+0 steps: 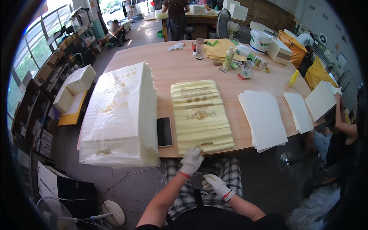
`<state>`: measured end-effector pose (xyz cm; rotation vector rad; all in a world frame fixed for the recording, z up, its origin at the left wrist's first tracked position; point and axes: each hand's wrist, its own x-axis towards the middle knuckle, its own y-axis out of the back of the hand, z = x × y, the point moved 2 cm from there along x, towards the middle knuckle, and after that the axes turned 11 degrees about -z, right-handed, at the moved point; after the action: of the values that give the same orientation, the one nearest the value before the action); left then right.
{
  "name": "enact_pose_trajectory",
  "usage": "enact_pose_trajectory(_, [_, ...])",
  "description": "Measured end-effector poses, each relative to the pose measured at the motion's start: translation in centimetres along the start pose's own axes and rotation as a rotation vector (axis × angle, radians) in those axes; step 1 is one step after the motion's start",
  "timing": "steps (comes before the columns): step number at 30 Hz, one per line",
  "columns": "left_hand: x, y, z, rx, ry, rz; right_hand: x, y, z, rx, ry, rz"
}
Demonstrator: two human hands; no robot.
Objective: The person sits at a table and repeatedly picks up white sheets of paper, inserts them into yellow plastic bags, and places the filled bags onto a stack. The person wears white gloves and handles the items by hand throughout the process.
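My left hand [191,160], in a white glove, is at the near edge of a pile of pale yellow plastic bags [201,119], just left of the slot handle. Its fingers are bent and look closed on the edge of a bag, though the fingertips are small and partly hidden. My right hand [217,185], gloved too, hovers over my lap below the table edge. Its thumb and fingers are apart and loosely bent, with nothing seen in them. The bags lie flat with printing on top. Left of them lies a dark phone [165,132].
A tall stack of wrapped bags [113,103] stands on the table's left. White sheets [263,119] lie to the right, where another person's hand [338,96] holds more sheets. A bottle [228,58], tub [260,41] and small items crowd the far side. A floor fan [113,212] stands lower left.
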<state>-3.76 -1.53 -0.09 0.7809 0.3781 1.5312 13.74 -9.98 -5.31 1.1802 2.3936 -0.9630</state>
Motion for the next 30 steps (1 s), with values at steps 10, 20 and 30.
enact_pose_trajectory(10, [6.9,-3.4,-4.8,0.199,-0.006,-0.369,0.3,1.9,-1.0,0.072,0.070,-0.025])
enact_pose_trajectory(20, [9.5,-0.1,-2.5,-0.099,-0.024,-0.422,9.2,1.3,-12.7,0.364,0.394,0.146])
enact_pose_trajectory(30, [15.9,3.5,-3.3,-0.838,0.396,-0.161,4.4,0.4,-17.6,-1.106,1.161,0.729])
